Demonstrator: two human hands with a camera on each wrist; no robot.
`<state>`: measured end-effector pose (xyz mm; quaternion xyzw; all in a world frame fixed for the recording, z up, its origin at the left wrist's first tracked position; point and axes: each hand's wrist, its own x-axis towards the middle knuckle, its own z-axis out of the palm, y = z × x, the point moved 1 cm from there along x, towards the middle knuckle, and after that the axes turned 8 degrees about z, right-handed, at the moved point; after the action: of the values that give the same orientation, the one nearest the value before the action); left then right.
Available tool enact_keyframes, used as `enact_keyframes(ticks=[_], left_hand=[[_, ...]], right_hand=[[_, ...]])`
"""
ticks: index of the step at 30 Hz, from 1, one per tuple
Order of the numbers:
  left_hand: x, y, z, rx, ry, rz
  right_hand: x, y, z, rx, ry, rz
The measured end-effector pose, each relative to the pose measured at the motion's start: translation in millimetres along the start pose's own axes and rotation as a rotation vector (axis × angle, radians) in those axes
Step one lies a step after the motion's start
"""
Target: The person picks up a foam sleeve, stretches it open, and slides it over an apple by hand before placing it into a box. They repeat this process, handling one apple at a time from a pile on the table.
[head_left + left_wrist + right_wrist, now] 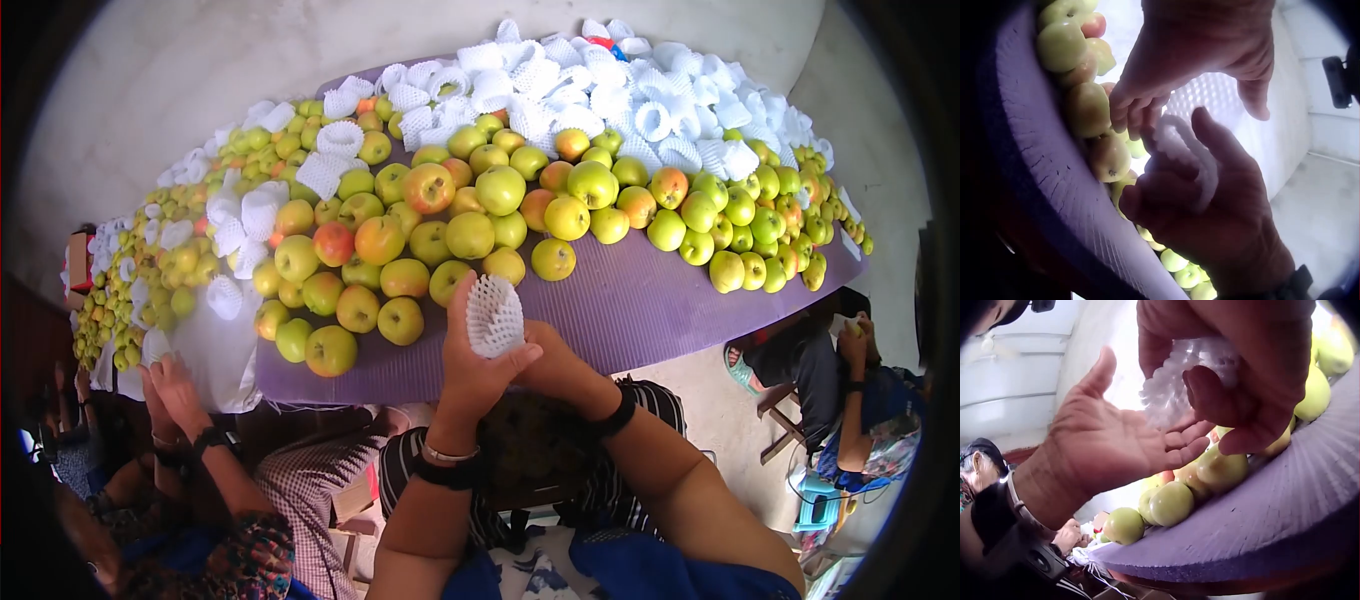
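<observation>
In the head view, a white foam net sleeve stands up between my two hands at the near edge of the apples. My right hand holds it; in the right wrist view, the thumb and fingers curl round the foam net. The sleeve's rim circles the right fingers in the left wrist view, and no apple shows inside. My left hand is against the sleeve's other side. Its palm faces up with the fingers straight. Green and reddish apples lie just beyond both hands.
A purple ribbed mat covers the table under the apples. White foam sleeves are heaped at the back. Another person's hands work at the left, and a person sits at the right.
</observation>
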<state>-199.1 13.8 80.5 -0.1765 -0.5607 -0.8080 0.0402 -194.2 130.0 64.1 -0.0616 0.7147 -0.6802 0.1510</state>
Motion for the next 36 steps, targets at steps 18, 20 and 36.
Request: enact_keyframes(ticks=[18,20,36], left_hand=[[7.9,20.4,-0.7,-0.485,0.129,-0.029],[7.9,21.1,-2.6,-0.459,0.154,-0.028],[3.6,28.6,0.4,-0.308,0.392,0.108]], right_hand=[[-6.0,0.1,15.5,-0.163,0.048,-0.093],[-3.9,5.4,18.0,-0.024,0.077,-0.075],[-6.7,2.1,16.2,-0.588,0.219,0.017]])
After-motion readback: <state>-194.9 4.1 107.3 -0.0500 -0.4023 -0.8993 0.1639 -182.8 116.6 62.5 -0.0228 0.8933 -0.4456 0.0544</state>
